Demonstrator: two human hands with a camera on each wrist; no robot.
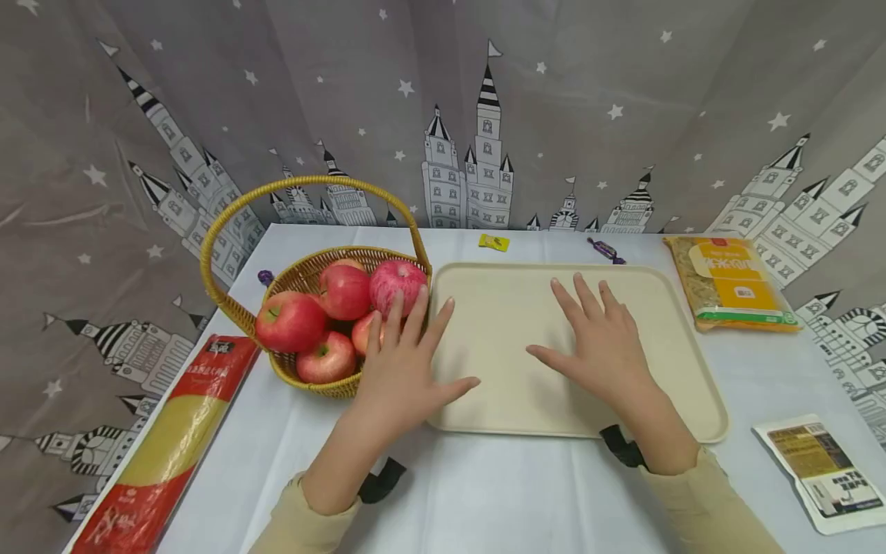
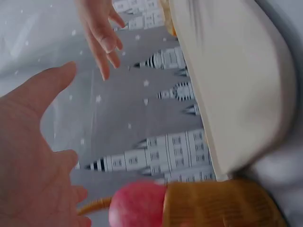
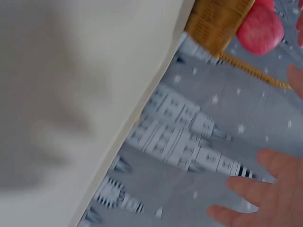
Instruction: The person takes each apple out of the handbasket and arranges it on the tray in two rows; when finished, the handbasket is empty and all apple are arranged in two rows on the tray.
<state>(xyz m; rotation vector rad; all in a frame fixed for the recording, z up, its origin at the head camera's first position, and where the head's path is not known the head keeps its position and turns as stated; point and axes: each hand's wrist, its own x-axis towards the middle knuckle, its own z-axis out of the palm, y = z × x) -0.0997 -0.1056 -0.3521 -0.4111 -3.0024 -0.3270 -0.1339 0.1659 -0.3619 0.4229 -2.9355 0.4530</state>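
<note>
In the head view a cream tray (image 1: 498, 285) lies flat in the middle of the white table. My right hand (image 1: 601, 338) is spread over the tray with straight fingers and holds nothing. My left hand (image 1: 408, 362) is open too, fingers straight, above the tray's left edge and the rim of a woven basket (image 1: 325, 383). The basket holds several red apples (image 1: 291, 319). The left wrist view shows my palm (image 2: 33, 161), the tray (image 2: 236, 80), an apple (image 2: 137, 205) and the basket (image 2: 222, 203). The right wrist view is blurred, with the tray (image 3: 71, 85) and my fingertips (image 3: 265, 198).
A long red and yellow noodle pack (image 1: 166, 446) lies at the left table edge. A yellow packet (image 1: 734, 281) sits at the back right, a printed pouch (image 1: 820, 469) at the front right. Small wrapped sweets (image 1: 494, 241) lie behind the tray. A grey castle-print curtain (image 1: 484, 115) hangs behind.
</note>
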